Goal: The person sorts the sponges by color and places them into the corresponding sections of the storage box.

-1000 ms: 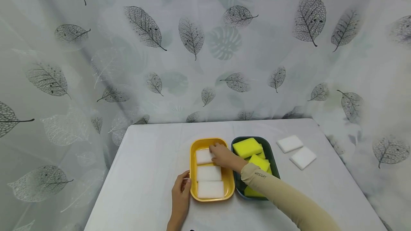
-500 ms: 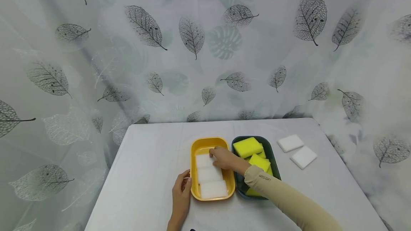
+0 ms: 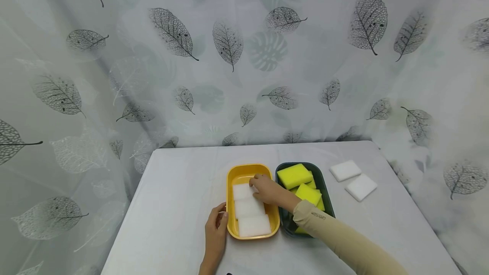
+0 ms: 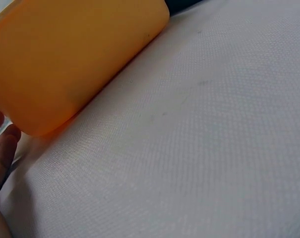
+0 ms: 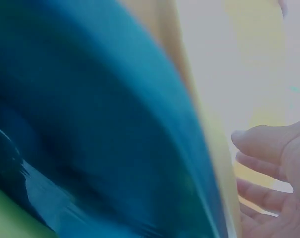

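Three white sponges lie in a column in a yellow tray point(image 3: 241, 175): the far sponge point(image 3: 240, 192), the middle sponge point(image 3: 248, 208) and the near sponge point(image 3: 254, 225). My right hand point(image 3: 266, 189) reaches in over the tray's right side, its fingertips on the right end of the far sponge. Seen from the right wrist, the thumb point(image 5: 261, 141) and fingers are extended and spread, not closed round anything. My left hand point(image 3: 215, 232) rests at the tray's left side. In the left wrist view its loosely bent fingers point(image 4: 5, 148) touch the tray's outer wall point(image 4: 75, 54).
Beside the yellow tray, on its right, stands a dark green tray point(image 3: 327, 198) with several yellow sponges point(image 3: 294, 175), partly under my right forearm. Two more white sponges point(image 3: 345, 170) lie at the right on the white table point(image 3: 179, 190). A leaf-print curtain point(image 3: 229, 88) hangs behind.
The far and middle white sponges have shifted toward each other, and the near one has slid slightly right. My right hand moved a little nearer, then stayed; my left hand kept its place.
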`<state>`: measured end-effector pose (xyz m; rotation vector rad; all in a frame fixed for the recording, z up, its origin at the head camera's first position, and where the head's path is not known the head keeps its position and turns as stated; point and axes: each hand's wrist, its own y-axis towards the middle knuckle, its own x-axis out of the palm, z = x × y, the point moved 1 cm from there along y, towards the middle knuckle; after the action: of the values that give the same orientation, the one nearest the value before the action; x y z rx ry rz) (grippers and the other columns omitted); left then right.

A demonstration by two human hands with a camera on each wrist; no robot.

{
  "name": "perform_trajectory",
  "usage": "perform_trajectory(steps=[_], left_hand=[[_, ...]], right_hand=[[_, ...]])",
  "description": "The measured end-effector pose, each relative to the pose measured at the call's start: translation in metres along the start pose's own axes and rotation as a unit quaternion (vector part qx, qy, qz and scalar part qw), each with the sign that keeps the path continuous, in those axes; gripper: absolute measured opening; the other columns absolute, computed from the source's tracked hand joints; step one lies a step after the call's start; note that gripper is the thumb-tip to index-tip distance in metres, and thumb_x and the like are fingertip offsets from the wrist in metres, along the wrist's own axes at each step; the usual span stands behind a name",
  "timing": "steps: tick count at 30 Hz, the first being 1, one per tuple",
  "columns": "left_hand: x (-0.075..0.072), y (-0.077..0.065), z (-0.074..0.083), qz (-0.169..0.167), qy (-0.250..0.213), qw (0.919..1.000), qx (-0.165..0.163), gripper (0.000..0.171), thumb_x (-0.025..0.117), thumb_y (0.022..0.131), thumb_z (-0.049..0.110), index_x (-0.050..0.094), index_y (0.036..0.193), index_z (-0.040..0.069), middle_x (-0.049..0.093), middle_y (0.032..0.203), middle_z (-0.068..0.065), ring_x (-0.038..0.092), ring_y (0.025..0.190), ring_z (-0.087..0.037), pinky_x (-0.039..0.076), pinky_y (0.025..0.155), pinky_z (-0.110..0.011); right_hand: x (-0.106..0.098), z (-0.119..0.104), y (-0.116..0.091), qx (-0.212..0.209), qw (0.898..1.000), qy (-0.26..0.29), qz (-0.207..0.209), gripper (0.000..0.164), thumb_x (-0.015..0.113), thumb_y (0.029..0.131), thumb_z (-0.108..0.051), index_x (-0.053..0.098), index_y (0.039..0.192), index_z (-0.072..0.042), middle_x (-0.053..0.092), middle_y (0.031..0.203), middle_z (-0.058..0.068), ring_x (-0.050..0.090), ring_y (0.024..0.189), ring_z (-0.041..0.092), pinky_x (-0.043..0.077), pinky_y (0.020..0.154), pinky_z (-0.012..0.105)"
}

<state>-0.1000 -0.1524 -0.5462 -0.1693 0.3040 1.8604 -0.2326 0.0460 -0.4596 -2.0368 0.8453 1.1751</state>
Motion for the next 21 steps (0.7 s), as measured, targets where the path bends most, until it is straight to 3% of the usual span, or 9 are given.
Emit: perform_trajectory(steps=[7,14,21], left_hand=[[-0.001,0.0,-0.002,0.002,0.001,1.0,0.003,0.029,0.061,0.106,0.027,0.068,0.133,0.021,0.07,0.12,0.001,0.064,0.092,-0.008,0.052,0.08,-0.019],[-0.001,0.003,-0.003,0.006,0.004,0.9999,0.011,0.028,0.062,0.106,0.028,0.068,0.133,0.023,0.07,0.119,0.001,0.064,0.09,-0.008,0.052,0.079,-0.02],[0.001,0.005,-0.004,0.003,-0.004,0.9998,0.017,0.027,0.062,0.106,0.026,0.068,0.132,0.024,0.07,0.118,0.001,0.064,0.089,-0.008,0.053,0.078,-0.02]], right_hand=[[-0.006,0.005,-0.007,0.005,0.997,0.071,0.026,0.031,0.071,0.1,-0.018,0.066,0.129,-0.009,0.069,0.123,0.009,0.061,0.093,0.018,0.057,0.088,0.037],[-0.025,0.007,-0.027,0.019,0.983,0.178,0.051,0.031,0.069,0.1,-0.015,0.067,0.13,-0.006,0.067,0.133,0.013,0.065,0.12,0.032,0.056,0.101,0.05],[-0.031,0.021,-0.044,0.017,0.972,0.221,0.074,0.033,0.068,0.101,-0.016,0.066,0.133,-0.008,0.066,0.135,0.013,0.065,0.12,0.029,0.056,0.102,0.047]])
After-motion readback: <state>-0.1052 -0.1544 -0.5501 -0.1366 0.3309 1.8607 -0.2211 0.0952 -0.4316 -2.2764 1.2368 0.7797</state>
